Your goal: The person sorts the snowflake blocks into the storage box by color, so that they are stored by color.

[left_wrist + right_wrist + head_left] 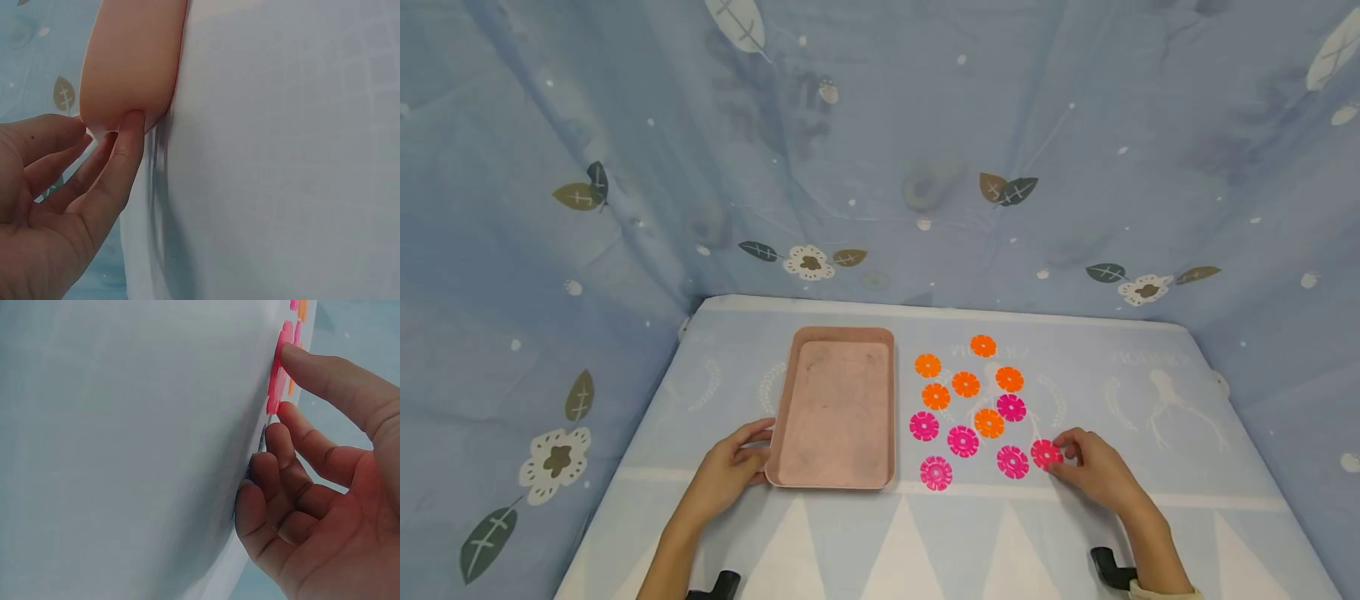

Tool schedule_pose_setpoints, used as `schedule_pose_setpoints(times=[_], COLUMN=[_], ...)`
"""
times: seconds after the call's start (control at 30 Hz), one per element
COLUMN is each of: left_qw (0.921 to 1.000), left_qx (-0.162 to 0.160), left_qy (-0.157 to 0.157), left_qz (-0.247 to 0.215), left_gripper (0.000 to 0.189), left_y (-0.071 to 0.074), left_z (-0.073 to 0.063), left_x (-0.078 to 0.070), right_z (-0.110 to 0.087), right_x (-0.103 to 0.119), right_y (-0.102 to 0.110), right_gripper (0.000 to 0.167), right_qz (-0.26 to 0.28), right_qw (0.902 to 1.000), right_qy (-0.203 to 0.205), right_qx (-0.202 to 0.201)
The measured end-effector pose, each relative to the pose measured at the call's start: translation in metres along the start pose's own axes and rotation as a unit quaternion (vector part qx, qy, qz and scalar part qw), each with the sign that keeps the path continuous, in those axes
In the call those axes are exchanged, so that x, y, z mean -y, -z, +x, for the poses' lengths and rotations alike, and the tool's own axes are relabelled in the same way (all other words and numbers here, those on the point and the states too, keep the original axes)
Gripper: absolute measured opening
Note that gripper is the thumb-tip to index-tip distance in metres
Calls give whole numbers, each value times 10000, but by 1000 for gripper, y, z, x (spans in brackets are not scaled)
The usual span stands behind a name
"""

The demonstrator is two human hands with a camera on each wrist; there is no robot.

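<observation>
A shallow pink-beige tray [833,408] lies left of centre on the table. My left hand [727,467] is at its near left side, fingertips touching the outer wall and rim, as the tray's wall [134,56] in the left wrist view shows. My right hand [1097,467] pinches a pink notched disc [1046,455] between thumb and forefinger, at the right end of a scatter of discs. In the right wrist view that disc [279,372] is seen edge-on, with the other fingers curled near the cloth. Several more pink discs [962,442] and orange discs [966,384] lie flat between tray and right hand.
A pale blue and white patterned cloth [925,542] covers the table. Blue printed curtains [880,150] hang behind and at both sides. A black device part [722,585] sits by the left wrist, and another black part [1111,569] by the right wrist.
</observation>
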State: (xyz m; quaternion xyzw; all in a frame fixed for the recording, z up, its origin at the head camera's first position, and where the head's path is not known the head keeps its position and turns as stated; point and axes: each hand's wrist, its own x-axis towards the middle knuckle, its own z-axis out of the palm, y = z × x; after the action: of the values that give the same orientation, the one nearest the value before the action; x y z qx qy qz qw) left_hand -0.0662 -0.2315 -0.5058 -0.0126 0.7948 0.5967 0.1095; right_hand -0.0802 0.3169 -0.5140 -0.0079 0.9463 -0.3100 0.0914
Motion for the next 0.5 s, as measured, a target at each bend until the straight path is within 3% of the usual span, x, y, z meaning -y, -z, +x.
schedule_pose_setpoints(times=[0.33, 0.5], left_qw=[9999, 10000], left_qx=[51, 2], left_qy=[86, 77], left_qz=[-87, 7], left_gripper=[45, 45], left_y=[-1, -1], left_z=[-1, -1], left_x=[-3, -3], right_z=[0, -1], right_x=[3, 4], right_y=[3, 6], right_gripper=[44, 39], right_qz=[42, 166], right_qw=[9998, 9997], right_qy=[-160, -140], right_qx=[92, 107])
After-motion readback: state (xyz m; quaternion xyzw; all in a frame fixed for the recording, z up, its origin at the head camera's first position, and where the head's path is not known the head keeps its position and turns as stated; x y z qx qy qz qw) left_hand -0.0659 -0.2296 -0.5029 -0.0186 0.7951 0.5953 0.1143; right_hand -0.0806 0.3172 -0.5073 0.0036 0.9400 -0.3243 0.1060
